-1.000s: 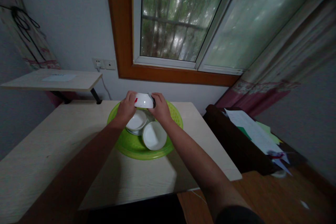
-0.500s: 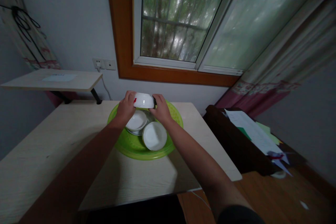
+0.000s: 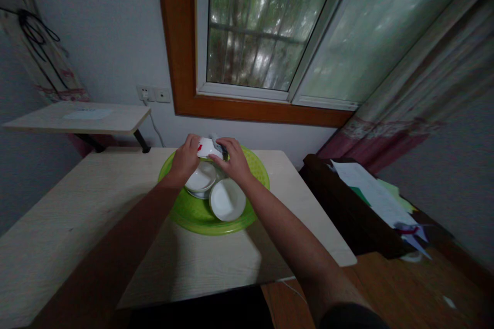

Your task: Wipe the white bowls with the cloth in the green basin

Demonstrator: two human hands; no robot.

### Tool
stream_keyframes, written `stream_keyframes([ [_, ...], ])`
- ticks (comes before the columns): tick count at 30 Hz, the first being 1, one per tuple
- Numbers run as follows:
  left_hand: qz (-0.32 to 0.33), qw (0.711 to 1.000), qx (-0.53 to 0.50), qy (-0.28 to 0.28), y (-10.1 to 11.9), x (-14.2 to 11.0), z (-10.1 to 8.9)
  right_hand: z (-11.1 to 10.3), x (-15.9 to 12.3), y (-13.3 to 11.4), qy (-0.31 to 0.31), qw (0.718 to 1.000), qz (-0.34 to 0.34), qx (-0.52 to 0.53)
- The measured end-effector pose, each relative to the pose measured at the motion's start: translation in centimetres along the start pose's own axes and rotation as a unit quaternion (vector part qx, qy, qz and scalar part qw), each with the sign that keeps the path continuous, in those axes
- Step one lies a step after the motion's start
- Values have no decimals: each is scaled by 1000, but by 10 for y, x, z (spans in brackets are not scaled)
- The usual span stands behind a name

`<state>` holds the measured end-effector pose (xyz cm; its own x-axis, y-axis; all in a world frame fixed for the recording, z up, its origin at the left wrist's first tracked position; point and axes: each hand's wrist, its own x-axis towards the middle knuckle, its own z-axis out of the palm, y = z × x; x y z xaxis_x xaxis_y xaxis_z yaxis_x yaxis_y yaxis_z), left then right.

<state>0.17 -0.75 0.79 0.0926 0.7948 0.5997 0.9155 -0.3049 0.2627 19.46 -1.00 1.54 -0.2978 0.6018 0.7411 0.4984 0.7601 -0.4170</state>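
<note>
Above the back of a green round tray [image 3: 200, 225], my left hand [image 3: 187, 156] grips one end of a white bowl [image 3: 206, 147] with a red mark on its side. The bowl is tipped, with its outside towards me. My right hand [image 3: 232, 158] is curled round the bowl's right end, thumb across the near side. Between this hand and the bowl shows a small dark item [image 3: 223, 149], perhaps a cloth, too unclear to name. On the tray below, a white bowl [image 3: 227, 200] sits at the front, with white stacked dishes [image 3: 201, 177] to its left.
The tray stands on a pale wooden table [image 3: 116, 205]. A raised shelf [image 3: 77, 118] with a paper sheet is at the left. Behind are a wall socket [image 3: 162, 95] and a window [image 3: 254, 25]. A dark brown piece of furniture [image 3: 347, 216] with papers stands right.
My right hand has shifted slightly left over the bowl, its thumb now across the near side. The bowl has turned a little. My left hand has barely moved.
</note>
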Motion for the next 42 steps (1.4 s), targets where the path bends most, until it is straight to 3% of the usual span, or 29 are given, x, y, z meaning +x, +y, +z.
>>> stream_keyframes([
  [6,5,1000,3,-10,0,0,0,1,1,17,49,995,69,48],
  [18,23,1000,-20,-2,-2,0,2,9,-1,38,38,990,131,41],
  [24,17,999,-29,-6,-1,0,2,8,-1,35,48,992,108,34],
  [30,6,1000,16,-25,1,-1,-1,4,-1,22,57,997,35,34],
  [37,13,996,54,-63,7,0,-5,1,-1,-2,5,999,-51,10],
  [42,24,995,56,-75,10,-1,-7,2,1,-8,-24,998,-66,-1],
])
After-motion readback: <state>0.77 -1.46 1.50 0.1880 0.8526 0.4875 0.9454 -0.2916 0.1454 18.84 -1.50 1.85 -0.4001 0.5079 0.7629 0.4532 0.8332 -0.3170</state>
